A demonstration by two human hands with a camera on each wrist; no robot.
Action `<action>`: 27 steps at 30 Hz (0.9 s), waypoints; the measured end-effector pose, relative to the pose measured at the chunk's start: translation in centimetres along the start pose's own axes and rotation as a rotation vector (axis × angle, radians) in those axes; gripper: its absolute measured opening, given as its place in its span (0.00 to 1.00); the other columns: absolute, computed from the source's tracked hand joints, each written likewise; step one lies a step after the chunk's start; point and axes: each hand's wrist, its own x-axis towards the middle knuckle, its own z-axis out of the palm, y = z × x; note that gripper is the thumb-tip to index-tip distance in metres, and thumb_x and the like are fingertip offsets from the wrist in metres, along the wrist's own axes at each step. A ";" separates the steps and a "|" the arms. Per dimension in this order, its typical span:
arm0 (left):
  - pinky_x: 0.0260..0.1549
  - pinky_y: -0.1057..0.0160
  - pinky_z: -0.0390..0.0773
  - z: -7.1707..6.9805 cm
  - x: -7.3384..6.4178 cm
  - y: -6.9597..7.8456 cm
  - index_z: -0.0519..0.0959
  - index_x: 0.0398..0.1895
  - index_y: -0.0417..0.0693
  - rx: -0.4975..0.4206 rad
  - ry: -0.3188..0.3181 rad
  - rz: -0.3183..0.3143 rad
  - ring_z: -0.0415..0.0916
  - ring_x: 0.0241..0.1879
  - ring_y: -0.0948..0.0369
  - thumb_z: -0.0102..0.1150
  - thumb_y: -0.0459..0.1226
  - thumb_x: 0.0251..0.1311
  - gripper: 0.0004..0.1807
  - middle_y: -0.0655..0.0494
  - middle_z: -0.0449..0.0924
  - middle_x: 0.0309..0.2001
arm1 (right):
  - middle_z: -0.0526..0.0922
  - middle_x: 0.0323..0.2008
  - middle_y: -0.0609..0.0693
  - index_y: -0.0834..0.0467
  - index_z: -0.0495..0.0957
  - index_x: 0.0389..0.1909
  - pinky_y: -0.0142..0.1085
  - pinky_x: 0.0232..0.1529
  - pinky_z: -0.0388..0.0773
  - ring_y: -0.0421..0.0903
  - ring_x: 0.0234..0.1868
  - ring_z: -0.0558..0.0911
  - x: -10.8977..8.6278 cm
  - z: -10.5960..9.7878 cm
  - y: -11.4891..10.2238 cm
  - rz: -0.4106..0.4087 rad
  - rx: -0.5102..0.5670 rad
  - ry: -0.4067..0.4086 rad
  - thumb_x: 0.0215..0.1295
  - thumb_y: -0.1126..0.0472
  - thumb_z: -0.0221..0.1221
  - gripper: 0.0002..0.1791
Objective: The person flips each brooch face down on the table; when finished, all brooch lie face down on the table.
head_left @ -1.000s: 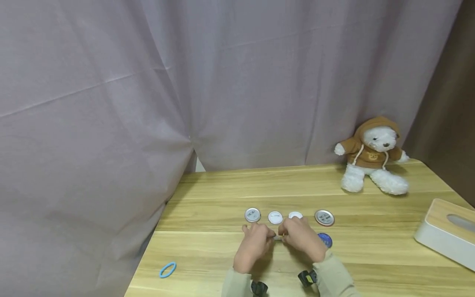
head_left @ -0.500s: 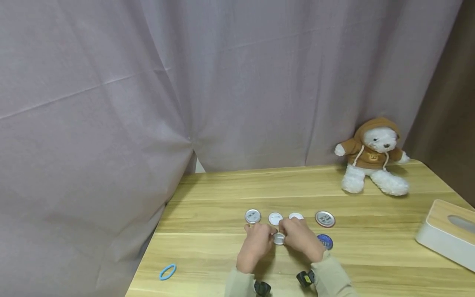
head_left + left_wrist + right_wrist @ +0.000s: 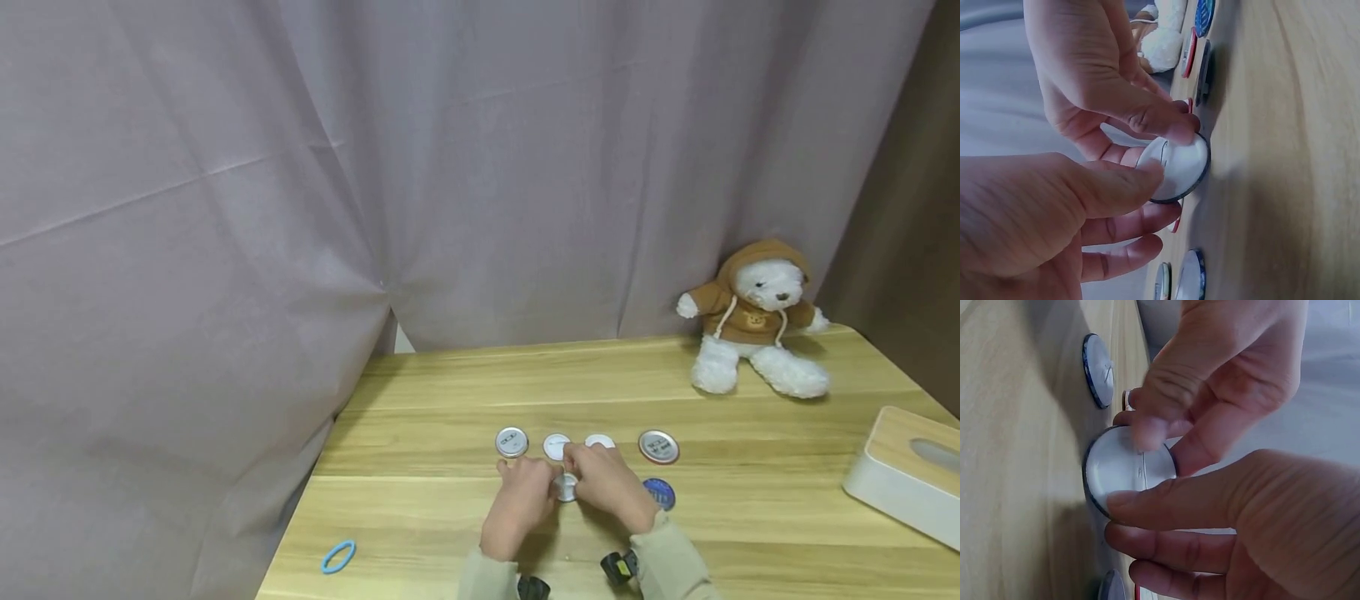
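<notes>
A round pin-back badge [image 3: 567,488] is held between both hands, tilted with its silvery-white back and thin pin wire toward the wrist cameras. My left hand [image 3: 520,504] pinches one side of it between thumb and fingers. From the other side my right hand [image 3: 609,486] grips the rim, its thumb lying on the badge's back [image 3: 1113,465]. In the left wrist view the left thumb [image 3: 1129,184] presses close to the pin wire. The badge's front is hidden.
Beyond the hands lie several face-down badges, including a silver one [image 3: 512,442], a white one [image 3: 557,447] and a red-rimmed one [image 3: 659,447]. A blue badge [image 3: 660,493] lies right of the right hand. Farther out are a light-blue ring [image 3: 338,557], a teddy bear [image 3: 757,321] and a tissue box [image 3: 900,479].
The held badge has turned from nearly edge-on to showing its back in the head view. Both hands stay close together around it, with small finger shifts.
</notes>
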 end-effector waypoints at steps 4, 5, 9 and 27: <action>0.43 0.40 0.72 0.4 0.3 0.1 0.79 0.19 0.54 0.009 -0.003 -0.023 0.79 0.35 0.57 0.75 0.35 0.46 0.12 0.59 0.82 0.26 | 0.65 0.16 0.40 0.51 0.70 0.21 0.42 0.31 0.66 0.44 0.23 0.66 0.2 0.0 0.1 -0.014 -0.021 0.014 0.36 0.75 0.63 0.17; 0.43 0.41 0.72 0.5 0.3 0.1 0.80 0.20 0.54 0.008 -0.006 -0.031 0.78 0.35 0.57 0.76 0.36 0.46 0.10 0.58 0.82 0.27 | 0.66 0.16 0.40 0.51 0.71 0.21 0.43 0.31 0.67 0.44 0.23 0.66 0.2 0.0 0.1 -0.017 -0.028 0.014 0.36 0.74 0.64 0.17; 0.41 0.45 0.70 0.9 0.5 0.0 0.84 0.25 0.54 0.041 -0.024 -0.050 0.77 0.38 0.55 0.77 0.39 0.46 0.08 0.57 0.82 0.30 | 0.68 0.17 0.40 0.51 0.72 0.20 0.44 0.31 0.67 0.44 0.24 0.67 0.4 0.0 0.1 -0.009 -0.044 0.001 0.35 0.73 0.65 0.16; 0.45 0.41 0.69 1.3 0.6 -0.1 0.89 0.33 0.57 0.079 -0.057 -0.063 0.72 0.43 0.53 0.77 0.41 0.46 0.09 0.56 0.78 0.34 | 0.71 0.20 0.45 0.51 0.71 0.14 0.51 0.35 0.66 0.50 0.29 0.68 0.9 0.6 0.2 0.015 -0.087 -0.019 0.32 0.72 0.68 0.17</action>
